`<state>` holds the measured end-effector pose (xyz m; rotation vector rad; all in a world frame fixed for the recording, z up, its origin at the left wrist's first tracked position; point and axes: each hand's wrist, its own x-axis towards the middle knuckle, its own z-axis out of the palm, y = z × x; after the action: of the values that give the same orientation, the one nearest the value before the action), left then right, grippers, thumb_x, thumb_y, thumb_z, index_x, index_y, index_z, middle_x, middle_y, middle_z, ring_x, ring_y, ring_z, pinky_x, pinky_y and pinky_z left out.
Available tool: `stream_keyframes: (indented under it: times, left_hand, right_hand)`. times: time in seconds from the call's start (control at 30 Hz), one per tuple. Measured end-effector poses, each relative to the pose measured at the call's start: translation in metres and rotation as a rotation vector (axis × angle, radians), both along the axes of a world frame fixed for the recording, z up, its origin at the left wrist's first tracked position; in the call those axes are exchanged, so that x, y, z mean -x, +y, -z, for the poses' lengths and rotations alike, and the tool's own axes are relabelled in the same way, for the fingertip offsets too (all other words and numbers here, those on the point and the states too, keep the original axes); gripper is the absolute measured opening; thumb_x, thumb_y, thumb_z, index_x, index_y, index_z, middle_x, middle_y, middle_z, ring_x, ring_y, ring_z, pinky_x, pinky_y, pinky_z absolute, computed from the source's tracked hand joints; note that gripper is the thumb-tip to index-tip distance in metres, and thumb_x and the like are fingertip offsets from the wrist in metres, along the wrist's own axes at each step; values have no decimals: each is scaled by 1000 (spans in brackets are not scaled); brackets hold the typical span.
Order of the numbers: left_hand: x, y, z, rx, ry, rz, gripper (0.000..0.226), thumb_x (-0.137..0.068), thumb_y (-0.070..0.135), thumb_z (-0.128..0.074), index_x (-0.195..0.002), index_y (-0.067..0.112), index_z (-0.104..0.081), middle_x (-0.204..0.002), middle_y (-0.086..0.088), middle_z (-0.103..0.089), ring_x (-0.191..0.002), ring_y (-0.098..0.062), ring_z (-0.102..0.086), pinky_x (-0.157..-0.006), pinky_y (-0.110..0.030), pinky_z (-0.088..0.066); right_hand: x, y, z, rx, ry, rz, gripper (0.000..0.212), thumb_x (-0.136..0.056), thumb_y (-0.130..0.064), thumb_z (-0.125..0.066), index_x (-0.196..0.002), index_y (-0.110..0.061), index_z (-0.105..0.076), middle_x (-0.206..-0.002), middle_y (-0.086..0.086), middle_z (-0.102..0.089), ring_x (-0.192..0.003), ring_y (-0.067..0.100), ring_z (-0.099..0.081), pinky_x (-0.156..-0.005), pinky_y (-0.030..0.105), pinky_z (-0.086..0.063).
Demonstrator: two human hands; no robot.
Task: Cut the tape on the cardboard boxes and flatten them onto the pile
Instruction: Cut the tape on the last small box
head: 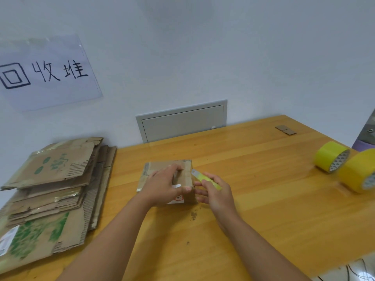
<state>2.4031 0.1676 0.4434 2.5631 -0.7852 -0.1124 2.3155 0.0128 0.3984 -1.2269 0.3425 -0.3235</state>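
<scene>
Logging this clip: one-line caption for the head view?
Left hand steadies small cardboard box; right hand holds yellow utility knife at its edge.

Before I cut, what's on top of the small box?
The left hand rests on the small box, gripping its near edge. A white label peeks out; what the hand covers can't be seen.

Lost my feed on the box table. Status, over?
Left hand holding small cardboard box down. Right hand gripping yellow cutter, blade at box's right edge. Box not yet flattened. Nothing in the way.
</scene>
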Motion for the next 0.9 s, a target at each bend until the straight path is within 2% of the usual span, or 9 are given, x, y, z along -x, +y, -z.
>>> stream_keyframes:
  times: [0.2,0.53,0.63,0.77,0.83,0.9]
  left_hand:
    - [-1,-1,0,0,-2,-8,68,-81,62,-67,-137,34,-41,-127,9,-55,-116,-18,-52,-104,-41,-38]
    - [1,-1,-2,-20,-19,-16,68,-82,62,-66,-138,33,-41,-117,12,-51,-115,-18,-51,-103,-38,-36]
    - [1,-1,-2,-19,-7,-14,70,-81,64,-66,-139,33,-40,-124,9,-54,-116,-18,-51,-102,-38,-37]
    - [2,0,-5,-27,14,-10,71,-81,64,-66,-139,34,-39,-118,12,-50,-116,-18,-50,-103,-40,-37]
    - [2,0,-8,-29,41,-9,70,-80,63,-67,-138,35,-39,-118,12,-49,-116,-20,-50,-105,-42,-36]
    - [2,0,-10,-18,61,2,69,-80,61,-69,-137,36,-40,-119,11,-51,-115,-21,-50,-106,-44,-36]
  right_hand:
    - [0,3,-1,9,12,13,25,-97,-15,-58,-118,-28,-62,-91,-2,-77,-83,19,-75,-60,26,-56]
    - [1,4,0,68,-9,-1,25,-97,-15,-57,-117,-29,-63,-93,-4,-77,-87,16,-75,-61,25,-56]
    - [5,-1,-1,85,-12,-36,24,-98,-12,-55,-113,-28,-64,-91,-1,-78,-87,15,-75,-64,25,-57]
    - [18,-12,-3,142,-10,-72,26,-96,-8,-51,-110,-20,-69,-84,6,-77,-87,15,-74,-64,24,-57]
    - [19,-23,-5,114,-21,-20,27,-95,-5,-49,-110,-10,-71,-80,11,-76,-83,20,-75,-62,26,-57]
    - [12,-32,-10,58,-49,63,29,-96,-5,-49,-115,-15,-69,-80,11,-76,-78,24,-75,-61,28,-58]
